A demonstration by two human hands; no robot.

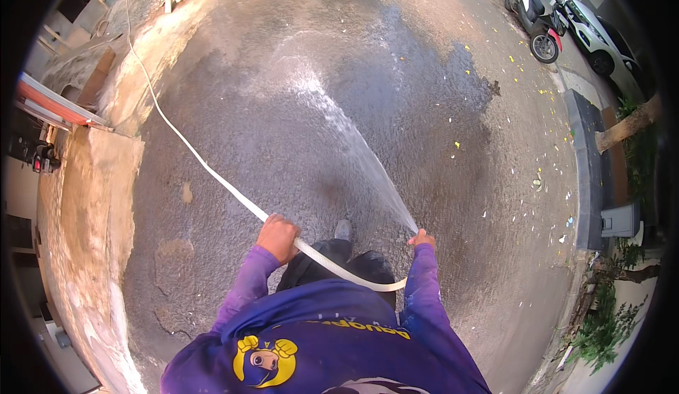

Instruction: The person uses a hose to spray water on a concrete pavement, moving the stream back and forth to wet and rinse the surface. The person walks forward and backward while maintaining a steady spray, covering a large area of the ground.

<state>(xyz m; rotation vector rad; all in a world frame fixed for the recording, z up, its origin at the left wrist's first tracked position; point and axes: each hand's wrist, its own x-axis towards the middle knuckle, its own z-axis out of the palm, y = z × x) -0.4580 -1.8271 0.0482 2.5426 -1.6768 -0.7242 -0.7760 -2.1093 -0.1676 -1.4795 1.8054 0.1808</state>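
Observation:
A long white hose (213, 172) runs from the far left across the ground to me and loops in front of my legs. My left hand (280, 238) is closed around it, off to the left of my body. At the right, my right hand (422, 238) grips the hose by its end, which the fingers mostly hide. From there a spray of water (361, 145) fans out forward and to the left, splashing white on the wet asphalt (233, 125). Both forearms are in purple sleeves.
A scooter (535, 22) and a white car (594, 35) are parked at the far right. A low grey wall (588, 175), a tree trunk (628, 126) and a grey box (620, 220) line the right edge. Yellow leaves dot the road; a concrete strip (92, 203) borders the left.

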